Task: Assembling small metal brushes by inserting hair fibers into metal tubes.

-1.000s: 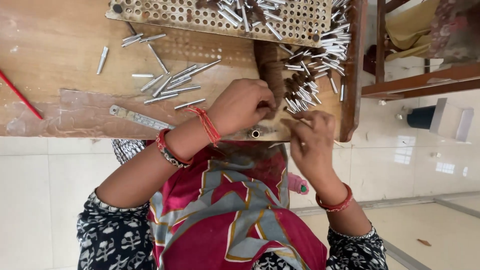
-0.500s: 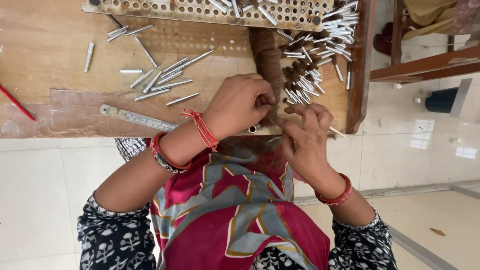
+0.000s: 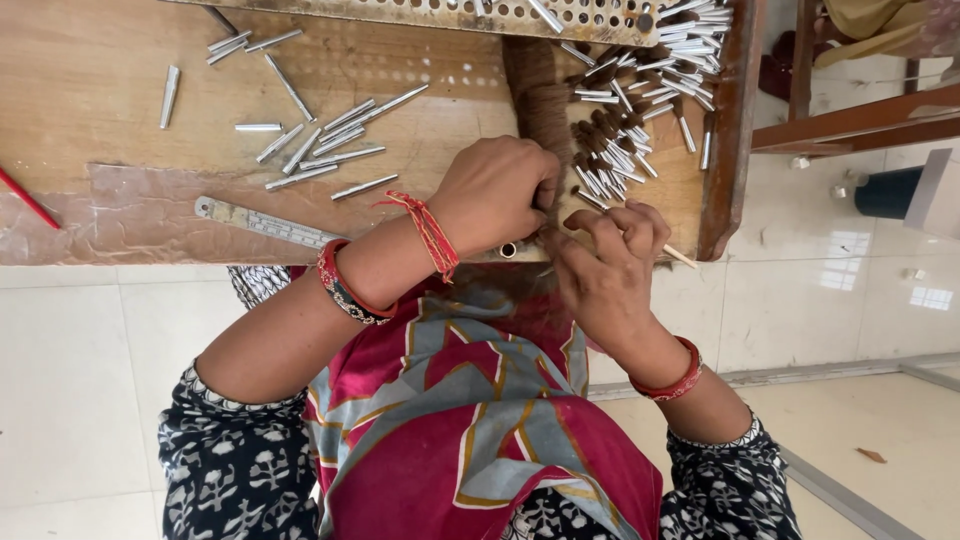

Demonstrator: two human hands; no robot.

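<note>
A bundle of brown hair [image 3: 540,95] lies on the wooden tabletop [image 3: 90,90], its long axis running from the far edge straight toward the near edge, where both hands meet over its near end. The left hand [image 3: 495,195] sits on top of that end, its grip closed around the strands with the knuckles up. The right hand [image 3: 610,265] is just beside it, at the near edge, fingers pinched together on a thin pale stick [image 3: 680,257] that points out toward the right edge; whether it also pinches hair, the view does not show. So the bundle lies directly ahead of both hands, with the left one nearer its body and the right one at its tip.

Just right of the bundle, near the right edge, is a heap of small metal tubes with brown tufts [image 3: 625,130]. Left of the left hand, loose plain metal tubes [image 3: 320,150] are scattered across the middle of the tabletop, and a steel ruler [image 3: 265,224] lies along the near edge. A perforated metal plate [image 3: 430,12] runs along the far edge. At the left edge, a red pencil [image 3: 28,198] lies slanted.
</note>
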